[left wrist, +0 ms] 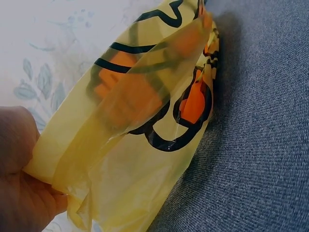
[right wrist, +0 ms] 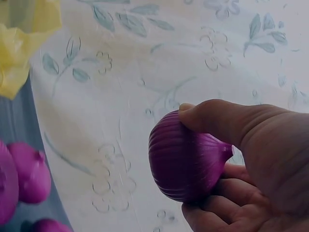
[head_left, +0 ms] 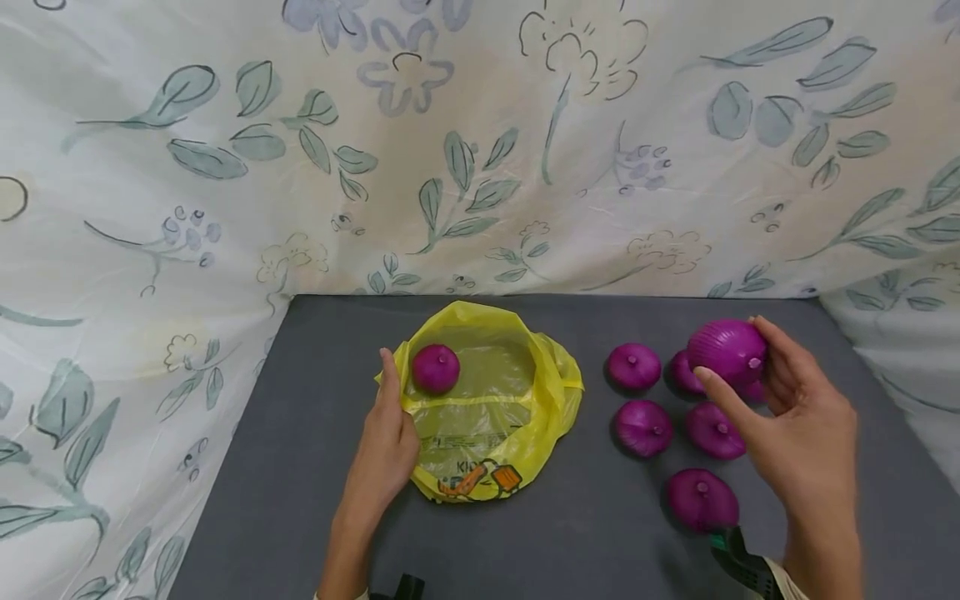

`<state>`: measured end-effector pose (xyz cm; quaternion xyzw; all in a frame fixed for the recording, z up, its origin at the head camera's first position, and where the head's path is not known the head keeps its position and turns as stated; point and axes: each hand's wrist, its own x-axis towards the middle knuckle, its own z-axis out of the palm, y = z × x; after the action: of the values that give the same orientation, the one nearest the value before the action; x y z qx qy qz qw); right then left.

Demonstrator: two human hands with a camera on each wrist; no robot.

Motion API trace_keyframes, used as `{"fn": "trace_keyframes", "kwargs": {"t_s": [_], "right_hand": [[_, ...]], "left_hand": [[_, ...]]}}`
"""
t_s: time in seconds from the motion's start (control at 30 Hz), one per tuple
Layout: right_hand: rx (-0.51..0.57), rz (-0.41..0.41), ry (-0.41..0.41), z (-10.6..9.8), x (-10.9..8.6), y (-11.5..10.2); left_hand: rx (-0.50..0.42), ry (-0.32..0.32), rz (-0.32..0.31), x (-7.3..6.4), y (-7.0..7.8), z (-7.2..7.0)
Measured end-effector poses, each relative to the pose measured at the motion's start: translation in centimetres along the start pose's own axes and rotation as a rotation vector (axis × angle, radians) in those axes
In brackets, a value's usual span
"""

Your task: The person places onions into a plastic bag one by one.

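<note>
From afar, I am watching my right hand (head_left: 806, 425) pinching a purple onion (head_left: 726, 350) between thumb and fingers, raised near the loose onions (head_left: 643, 428) on the table (head_left: 247, 508), while my left hand (head_left: 384, 446) is pinching the rim of a yellow bag (head_left: 558, 396). I am judging the onion firm, light and slick, best held round its belly; the thin bag is looking limp, better taken by its rim.

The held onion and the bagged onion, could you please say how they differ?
The held onion is in the right hand's grip; the bagged onion sits inside the yellow bag. In the head view, the held onion looks larger than the bagged onion. Both are purple.
</note>
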<state>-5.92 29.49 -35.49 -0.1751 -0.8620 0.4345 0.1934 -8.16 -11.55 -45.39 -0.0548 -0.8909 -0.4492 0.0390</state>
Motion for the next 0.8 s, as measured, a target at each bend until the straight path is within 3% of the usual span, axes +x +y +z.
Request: {"fn": "trace_keyframes", "kwargs": {"t_s": [0.37,0.57,0.8], "right_hand": [[0.023,-0.155,-0.104,2.7,0.3,-2.4],[0.012,-0.184,-0.169,4.0,0.2,-3.6],[0.115,-0.284,-0.232,6.1,0.0,-4.5]], "left_hand": [[-0.013,0.001,-0.008,0.2,0.1,-0.1],[-0.014,0.003,-0.015,0.3,0.0,-0.1],[-0.022,-0.005,-0.027,0.2,-0.1,-0.1]]}}
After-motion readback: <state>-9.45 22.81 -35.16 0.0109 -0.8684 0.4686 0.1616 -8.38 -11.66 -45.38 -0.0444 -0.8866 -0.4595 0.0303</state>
